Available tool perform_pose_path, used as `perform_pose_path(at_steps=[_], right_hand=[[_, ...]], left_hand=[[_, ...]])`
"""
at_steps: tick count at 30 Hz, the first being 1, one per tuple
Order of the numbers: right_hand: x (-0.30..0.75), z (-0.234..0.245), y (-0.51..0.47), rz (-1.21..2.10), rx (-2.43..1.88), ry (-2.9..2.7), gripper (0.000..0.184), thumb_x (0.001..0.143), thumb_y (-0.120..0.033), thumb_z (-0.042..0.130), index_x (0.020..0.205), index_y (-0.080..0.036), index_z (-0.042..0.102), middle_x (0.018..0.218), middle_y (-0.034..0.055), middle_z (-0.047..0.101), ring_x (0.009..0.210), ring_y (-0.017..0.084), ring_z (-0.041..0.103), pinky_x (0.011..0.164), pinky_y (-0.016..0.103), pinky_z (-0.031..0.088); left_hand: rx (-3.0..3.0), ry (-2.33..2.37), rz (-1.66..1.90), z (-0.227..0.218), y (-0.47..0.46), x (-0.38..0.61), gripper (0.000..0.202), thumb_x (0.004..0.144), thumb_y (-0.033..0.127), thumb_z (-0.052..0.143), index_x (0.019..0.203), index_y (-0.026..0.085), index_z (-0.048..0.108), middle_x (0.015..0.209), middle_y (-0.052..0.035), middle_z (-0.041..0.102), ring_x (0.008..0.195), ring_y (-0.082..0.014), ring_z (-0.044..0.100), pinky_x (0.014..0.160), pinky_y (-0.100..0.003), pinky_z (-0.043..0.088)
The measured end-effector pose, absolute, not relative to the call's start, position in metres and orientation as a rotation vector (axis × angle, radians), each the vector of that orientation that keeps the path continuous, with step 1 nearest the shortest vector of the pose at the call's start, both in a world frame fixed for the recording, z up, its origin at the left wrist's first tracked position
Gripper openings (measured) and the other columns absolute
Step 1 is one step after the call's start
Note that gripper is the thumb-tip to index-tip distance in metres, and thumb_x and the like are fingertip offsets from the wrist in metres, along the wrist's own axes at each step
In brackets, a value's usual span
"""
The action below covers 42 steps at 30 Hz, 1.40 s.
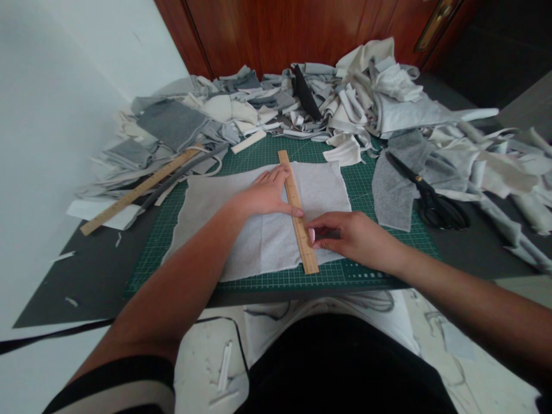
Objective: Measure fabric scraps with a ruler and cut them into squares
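A light grey piece of fabric (241, 247) lies spread on a green cutting mat (366, 178). Across its right half runs a wooden ruler (297, 201), its lower end reaching past the fabric's near edge. My left hand (269, 192) is flat with fingers spread, pressing on the fabric and the ruler's left edge; the thumb rests on the ruler. Just right of the ruler's lower half, my right hand (345, 233) pinches a small pale pink piece of tailor's chalk (311, 234) against the ruler's edge. The chalk is partly hidden by the fingers.
Black-handled scissors (431, 195) lie at the right, partly over a darker grey fabric piece (394, 195). Heaped fabric scraps (267, 98) line the back and both sides. A second wooden ruler (138, 192) rests on the left pile. A wall (86, 75) borders the left.
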State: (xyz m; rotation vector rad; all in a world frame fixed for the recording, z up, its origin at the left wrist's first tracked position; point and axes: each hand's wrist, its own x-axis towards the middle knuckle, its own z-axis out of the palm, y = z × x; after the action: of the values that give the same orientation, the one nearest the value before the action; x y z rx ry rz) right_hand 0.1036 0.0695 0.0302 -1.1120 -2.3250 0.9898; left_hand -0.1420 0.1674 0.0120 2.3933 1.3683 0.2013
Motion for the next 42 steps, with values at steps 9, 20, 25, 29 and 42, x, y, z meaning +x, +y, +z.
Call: perform_pose_path(at_steps=[9,20,25,29,42], right_hand=[[0.105,0.018,0.080,1.269,-1.000,-2.155,0.030,0.084,-0.027,0.076,0.113,-0.021,0.077,0.100,0.0032,0.079,0.091,0.019,0.074,0.091,0.034,0.059],[0.098,0.019,0.098,1.343,-1.046,-2.092,0.021,0.081,-0.023,0.076,0.101,-0.022,0.078,0.094,-0.0002,0.080,0.088,0.018,0.076,0.091,0.034,0.060],[0.094,0.023,0.108,1.166,-1.075,-2.208,0.020,0.082,-0.018,0.077,0.102,-0.021,0.078,0.094,-0.0001,0.079,0.089,0.018,0.076,0.090,0.032,0.059],[0.091,0.025,0.113,1.101,-1.106,-2.262,0.024,0.082,-0.015,0.077,0.105,-0.021,0.078,0.095,-0.0003,0.080,0.089,0.017,0.076,0.088,0.031,0.058],[0.084,0.030,0.130,0.877,-1.139,-2.344,0.025,0.083,-0.014,0.077,0.106,-0.022,0.079,0.103,0.0006,0.080,0.095,0.020,0.076,0.091,0.031,0.057]], left_hand=[[2.422,1.358,0.225,0.008,0.170,-0.143,0.128,0.057,0.083,0.073,0.157,0.017,0.027,0.166,-0.0211,0.027,0.155,-0.0400,0.023,0.126,-0.052,0.019],[2.435,1.352,0.206,0.006,0.171,-0.144,0.127,0.056,0.081,0.074,0.155,0.015,0.029,0.166,-0.0224,0.027,0.156,-0.0396,0.021,0.127,-0.050,0.018],[2.452,1.341,0.212,0.004,0.172,-0.147,0.125,0.060,0.079,0.074,0.156,0.016,0.026,0.167,-0.0222,0.024,0.157,-0.0394,0.018,0.127,-0.053,0.018],[2.457,1.340,0.202,0.003,0.171,-0.147,0.124,0.062,0.079,0.073,0.157,0.016,0.023,0.168,-0.0220,0.023,0.157,-0.0387,0.017,0.128,-0.052,0.016],[2.439,1.399,0.122,0.011,0.166,-0.143,0.125,0.063,0.080,0.071,0.156,0.011,0.025,0.169,-0.0230,0.020,0.158,-0.0377,0.014,0.128,-0.048,0.014]])
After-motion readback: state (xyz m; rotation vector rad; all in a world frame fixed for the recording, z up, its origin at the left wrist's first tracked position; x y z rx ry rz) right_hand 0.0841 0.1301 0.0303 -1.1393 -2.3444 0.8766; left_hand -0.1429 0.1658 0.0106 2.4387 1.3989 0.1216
